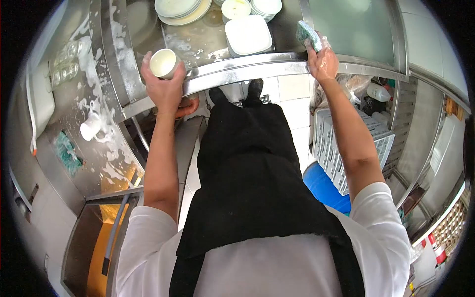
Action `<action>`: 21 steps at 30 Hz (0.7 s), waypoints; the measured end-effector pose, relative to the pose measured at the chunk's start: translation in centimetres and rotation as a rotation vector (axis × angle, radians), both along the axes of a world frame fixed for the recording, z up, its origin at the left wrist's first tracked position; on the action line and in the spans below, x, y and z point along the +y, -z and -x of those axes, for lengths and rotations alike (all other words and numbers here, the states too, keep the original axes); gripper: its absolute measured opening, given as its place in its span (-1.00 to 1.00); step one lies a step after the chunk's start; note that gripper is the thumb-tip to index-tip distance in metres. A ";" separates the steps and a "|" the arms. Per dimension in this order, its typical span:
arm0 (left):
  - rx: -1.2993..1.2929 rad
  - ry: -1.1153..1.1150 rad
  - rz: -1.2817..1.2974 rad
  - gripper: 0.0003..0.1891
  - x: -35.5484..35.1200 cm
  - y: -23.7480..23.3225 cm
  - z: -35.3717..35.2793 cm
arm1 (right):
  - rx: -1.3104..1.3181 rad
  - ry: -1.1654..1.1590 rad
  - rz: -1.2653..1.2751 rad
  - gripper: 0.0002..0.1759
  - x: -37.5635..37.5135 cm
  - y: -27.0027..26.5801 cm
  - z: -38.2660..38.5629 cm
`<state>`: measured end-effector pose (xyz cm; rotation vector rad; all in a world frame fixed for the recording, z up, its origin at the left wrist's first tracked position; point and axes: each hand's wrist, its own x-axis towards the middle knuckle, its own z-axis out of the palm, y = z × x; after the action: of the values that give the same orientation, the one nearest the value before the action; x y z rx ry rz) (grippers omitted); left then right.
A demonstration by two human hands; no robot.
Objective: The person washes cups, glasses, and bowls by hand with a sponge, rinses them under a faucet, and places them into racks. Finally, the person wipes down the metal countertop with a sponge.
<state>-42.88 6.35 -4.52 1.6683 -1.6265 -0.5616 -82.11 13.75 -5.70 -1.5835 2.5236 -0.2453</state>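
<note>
At the sink's front edge, my left hand is wrapped around a white cup, its open mouth facing up. My right hand grips a green and white sponge above the metal rim on the right, with suds on the skin. Between my hands, inside the sink, a stack of square white dishes sits close to the front rim. Behind it are a round bowl stack, another stack and some round plates.
On the sudsy left counter lie a white cup, glasses and a green scouring cloth. A metal basin stands lower left. Below right are a grey crate and a blue container.
</note>
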 end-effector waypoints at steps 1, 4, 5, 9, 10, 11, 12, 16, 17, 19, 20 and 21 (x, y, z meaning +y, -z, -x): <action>0.004 0.009 -0.001 -0.16 0.1 -0.1 -0.1 | 0.000 0.002 0.017 -0.43 0.1 0.2 0.1; 0.031 0.061 -0.063 -0.17 0.1 -0.6 0.0 | 0.019 0.027 0.009 -0.43 0.1 0.2 0.1; 0.028 0.056 -0.081 -0.17 0.2 -0.7 0.0 | 0.033 0.040 -0.021 -0.43 0.2 0.1 0.1; 0.037 0.052 -0.077 -0.18 0.1 -0.3 0.1 | 0.032 0.033 -0.017 -0.42 -0.1 -0.3 -0.1; 0.037 0.045 -0.079 -0.18 0.2 -0.2 0.1 | 0.014 0.056 -0.030 -0.42 -0.1 -0.6 -0.3; 0.026 0.051 -0.074 -0.18 0.2 -0.2 0.3 | -0.004 0.079 -0.042 -0.42 -0.2 -0.9 -0.5; 0.015 0.057 -0.068 -0.19 0.1 -0.2 0.4 | -0.003 0.071 -0.042 -0.42 -0.3 -1.0 -0.7; -0.044 0.061 -0.048 -0.19 0.2 -0.1 0.7 | 0.077 0.075 -0.122 -0.40 -0.2 -0.1 0.3; -0.032 0.066 -0.066 -0.19 0.2 -0.2 0.7 | 0.051 0.066 -0.076 -0.41 -0.2 -0.4 0.0; -0.019 0.073 -0.092 -0.19 0.3 -0.1 0.8 | 0.025 0.061 -0.038 -0.41 0.0 -0.5 -0.2; -0.049 0.082 -0.062 -0.19 0.2 0.0 0.7 | 0.033 0.060 -0.040 -0.42 0.0 -0.4 -0.1; -0.078 0.090 -0.028 -0.20 0.2 0.1 0.7 | 0.041 0.057 -0.039 -0.42 0.0 -0.4 0.0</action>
<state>-43.62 6.53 -4.61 1.6619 -1.7643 -0.5730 -82.09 13.77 -5.34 -1.5190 2.5907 -0.1707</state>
